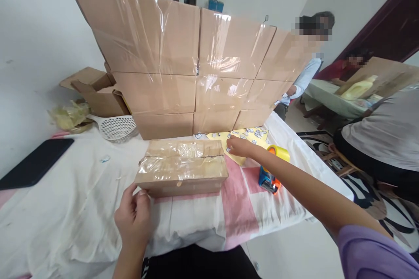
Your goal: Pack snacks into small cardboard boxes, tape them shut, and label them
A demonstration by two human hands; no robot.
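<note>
A closed cardboard box (183,170), covered with shiny clear tape, lies on the cloth in front of me. My left hand (134,216) has its fingers curled at the box's near left corner, thumb and forefinger against it. Beyond the box's right end, my right hand (238,146) is over a yellow sheet (253,141) scattered with small white cut-out pieces. Its fingers are bent together in a pinch; whatever they hold is too small to make out. Right of that sheet stands a blue and orange tape dispenser (270,178) with a yellow tape roll (279,152), partly behind my right forearm.
Taped cardboard panels (196,56) stand upright across the table's back. On the left are a white mesh basket (118,128), an open carton (94,91), a plastic bag (70,115) and a black flat case (36,161). People sit or stand at the right, near another table (327,91).
</note>
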